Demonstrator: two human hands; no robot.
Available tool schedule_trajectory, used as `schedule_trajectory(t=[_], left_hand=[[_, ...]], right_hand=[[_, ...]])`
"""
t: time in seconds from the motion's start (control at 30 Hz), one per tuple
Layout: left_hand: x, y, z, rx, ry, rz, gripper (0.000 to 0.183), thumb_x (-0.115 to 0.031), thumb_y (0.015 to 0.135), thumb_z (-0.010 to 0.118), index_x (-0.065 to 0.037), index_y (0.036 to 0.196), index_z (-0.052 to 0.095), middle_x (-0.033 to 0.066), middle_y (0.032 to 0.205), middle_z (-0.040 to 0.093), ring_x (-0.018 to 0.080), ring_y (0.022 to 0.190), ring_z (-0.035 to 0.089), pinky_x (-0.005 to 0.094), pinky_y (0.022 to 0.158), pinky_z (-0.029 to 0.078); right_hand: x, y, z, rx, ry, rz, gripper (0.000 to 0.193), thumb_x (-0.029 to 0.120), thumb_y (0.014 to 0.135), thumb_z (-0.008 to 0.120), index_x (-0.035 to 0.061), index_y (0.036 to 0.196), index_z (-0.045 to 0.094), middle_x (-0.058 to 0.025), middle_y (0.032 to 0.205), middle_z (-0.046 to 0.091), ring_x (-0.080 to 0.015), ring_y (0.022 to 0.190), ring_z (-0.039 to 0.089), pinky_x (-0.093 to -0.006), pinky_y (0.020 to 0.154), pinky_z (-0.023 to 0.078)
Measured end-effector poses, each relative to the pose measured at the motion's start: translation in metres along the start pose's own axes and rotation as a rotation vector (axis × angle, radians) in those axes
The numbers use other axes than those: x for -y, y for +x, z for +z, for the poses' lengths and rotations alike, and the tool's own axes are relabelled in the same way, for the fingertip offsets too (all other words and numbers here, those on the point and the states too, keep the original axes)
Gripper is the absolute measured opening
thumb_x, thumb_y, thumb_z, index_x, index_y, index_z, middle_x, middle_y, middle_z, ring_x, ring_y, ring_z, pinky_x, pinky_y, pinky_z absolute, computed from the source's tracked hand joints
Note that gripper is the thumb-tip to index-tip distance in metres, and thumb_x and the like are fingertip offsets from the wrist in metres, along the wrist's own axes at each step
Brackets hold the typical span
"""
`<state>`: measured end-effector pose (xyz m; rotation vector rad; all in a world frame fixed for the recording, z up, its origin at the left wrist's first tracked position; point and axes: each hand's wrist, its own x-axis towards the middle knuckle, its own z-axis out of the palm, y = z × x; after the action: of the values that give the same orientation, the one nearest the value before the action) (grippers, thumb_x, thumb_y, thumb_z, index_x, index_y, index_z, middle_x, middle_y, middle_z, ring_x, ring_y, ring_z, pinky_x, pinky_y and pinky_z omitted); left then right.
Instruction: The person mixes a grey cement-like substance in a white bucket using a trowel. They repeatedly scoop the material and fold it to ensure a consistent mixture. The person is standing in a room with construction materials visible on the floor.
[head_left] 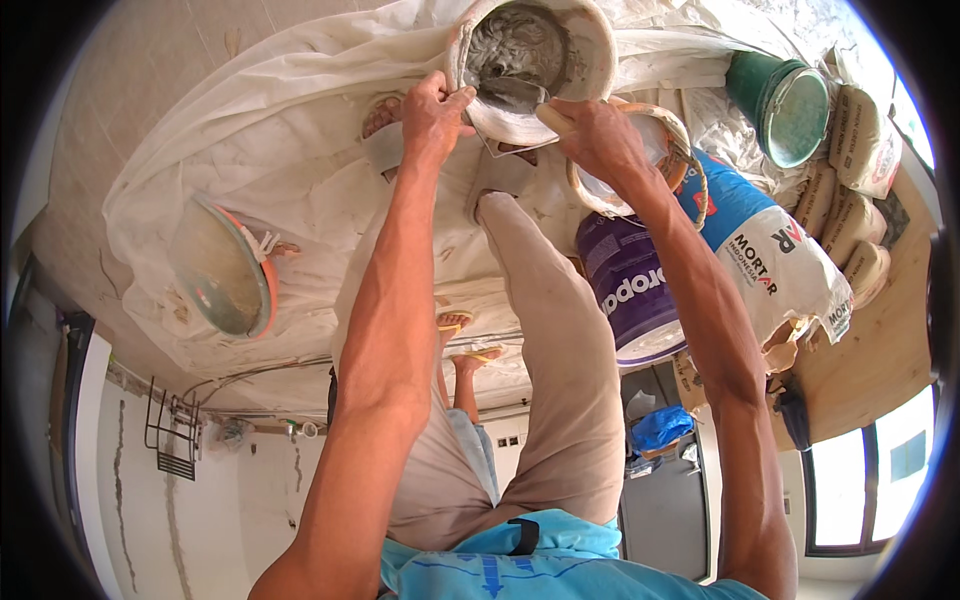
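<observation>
A dirty pale bucket (pixel 592 65) stands at the top of the head view, with wet grey mortar (pixel 510 40) inside. My left hand (pixel 432 115) is closed on the bucket's left rim. In my right hand (pixel 603 140), at the near right rim, is the light handle of a trowel (pixel 512 92), its grey blade lying inside the bucket at the near edge of the mortar. A thin metal edge shows below the bucket between my hands. My sandalled feet are just under the bucket.
Right of me stand an orange-rimmed bucket (pixel 672 125), a purple bucket (pixel 630 280), a blue-and-white mortar bag (pixel 755 235), green buckets (pixel 795 115) and stacked paper sacks (pixel 865 150). Left, a basin (pixel 215 265) lies on the pale sheet (pixel 300 130). Behind me are another person's feet (pixel 465 355).
</observation>
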<state>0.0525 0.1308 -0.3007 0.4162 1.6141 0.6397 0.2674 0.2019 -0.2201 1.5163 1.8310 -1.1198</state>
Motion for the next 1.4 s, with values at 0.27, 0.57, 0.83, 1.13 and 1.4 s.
schedule_trajectory(t=[0.27, 0.57, 0.83, 1.13, 1.4], left_hand=[[0.003, 0.0, -0.002, -0.026, 0.029, -0.024, 0.018, -0.012, 0.092, 0.071, 0.005, 0.093, 0.064, 0.0128, 0.087, 0.071, 0.0159, 0.064, 0.069, 0.0328, 0.057, 0.065], [0.002, 0.005, 0.0, 0.004, -0.01, -0.013, 0.019, -0.013, 0.092, 0.072, 0.005, 0.096, 0.065, 0.0117, 0.085, 0.07, 0.0153, 0.063, 0.068, 0.0335, 0.057, 0.065], [0.004, 0.002, -0.002, -0.046, -0.073, -0.001, 0.02, -0.011, 0.088, 0.073, 0.005, 0.087, 0.062, 0.0101, 0.076, 0.066, 0.0141, 0.06, 0.063, 0.0358, 0.052, 0.064], [0.0, 0.004, 0.004, -0.026, -0.084, -0.007, 0.022, -0.011, 0.088, 0.074, 0.005, 0.083, 0.059, 0.0094, 0.072, 0.064, 0.0136, 0.057, 0.062, 0.0362, 0.051, 0.063], [-0.001, 0.001, 0.0, -0.048, -0.025, 0.011, 0.02, -0.011, 0.089, 0.074, 0.006, 0.087, 0.063, 0.0107, 0.076, 0.066, 0.0149, 0.061, 0.064, 0.0356, 0.051, 0.064]], right_hand=[[-0.008, -0.004, -0.025, -0.154, -0.058, 0.04, 0.052, 0.013, 0.084, 0.064, 0.0222, 0.135, 0.068, -0.0217, 0.11, 0.074, -0.0397, 0.101, 0.072, -0.0513, 0.086, 0.056], [-0.002, 0.007, 0.004, -0.17, 0.002, 0.089, 0.055, 0.013, 0.081, 0.066, 0.0172, 0.136, 0.067, -0.025, 0.108, 0.073, -0.0416, 0.099, 0.072, -0.0505, 0.088, 0.057], [-0.012, -0.013, -0.027, -0.206, -0.008, 0.009, 0.056, 0.015, 0.082, 0.064, 0.0198, 0.137, 0.067, -0.0259, 0.107, 0.073, -0.0423, 0.097, 0.072, -0.0497, 0.086, 0.057], [-0.013, 0.004, 0.003, -0.178, 0.016, 0.018, 0.062, 0.014, 0.077, 0.064, 0.0229, 0.138, 0.067, -0.0266, 0.106, 0.073, -0.0423, 0.094, 0.072, -0.05, 0.084, 0.057], [-0.01, -0.004, -0.017, -0.288, -0.168, -0.084, 0.055, 0.009, 0.083, 0.064, 0.023, 0.136, 0.059, -0.026, 0.093, 0.071, -0.0439, 0.087, 0.072, -0.0537, 0.074, 0.056]])
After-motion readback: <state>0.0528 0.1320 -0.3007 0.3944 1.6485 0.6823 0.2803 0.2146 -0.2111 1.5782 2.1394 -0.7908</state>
